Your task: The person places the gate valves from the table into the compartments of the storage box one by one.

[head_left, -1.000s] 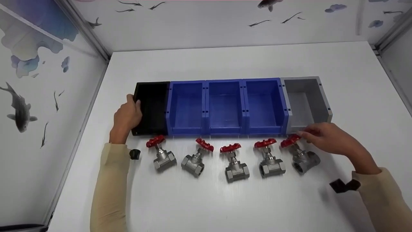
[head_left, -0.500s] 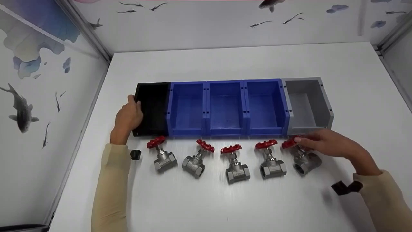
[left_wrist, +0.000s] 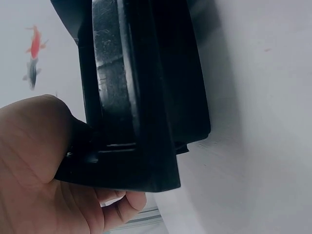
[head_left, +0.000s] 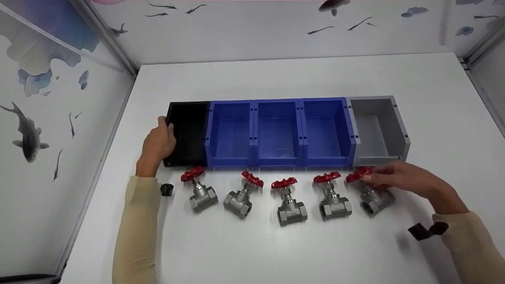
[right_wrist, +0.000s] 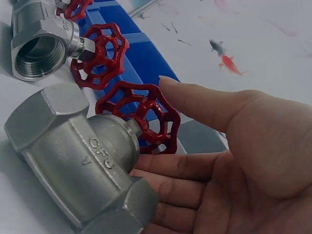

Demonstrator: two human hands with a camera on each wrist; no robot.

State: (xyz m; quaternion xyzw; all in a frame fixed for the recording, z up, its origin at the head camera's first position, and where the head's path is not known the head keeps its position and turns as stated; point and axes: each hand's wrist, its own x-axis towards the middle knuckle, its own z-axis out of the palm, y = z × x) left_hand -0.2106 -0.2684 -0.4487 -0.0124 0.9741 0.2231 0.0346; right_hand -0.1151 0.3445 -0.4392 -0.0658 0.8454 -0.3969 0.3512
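Note:
My left hand (head_left: 158, 144) grips the left wall of the black bin (head_left: 187, 163); in the left wrist view the hand (left_wrist: 41, 165) has its thumb and fingers on either side of the bin's edge (left_wrist: 117, 168). The right hand (head_left: 412, 179) is at the red handwheel (head_left: 357, 174) of the rightmost metal valve (head_left: 376, 200). From the right wrist, the hand (right_wrist: 258, 151) shows fairly straight fingers beside and partly behind the wheel (right_wrist: 168, 119), with the thumb tip at its rim. The valve body (right_wrist: 78, 161) lies on the table.
Three blue bins (head_left: 278, 161) and a grey bin (head_left: 376, 161) continue the row from the black one. Several more red-wheeled valves (head_left: 292, 212) lie in front of them on the white table (head_left: 252, 252). Walls with painted fish stand behind and at the left.
My right hand has moved slightly down from the grey bin's front edge to the rightmost valve's wheel. The left hand keeps its grip; valves and bins stay in place.

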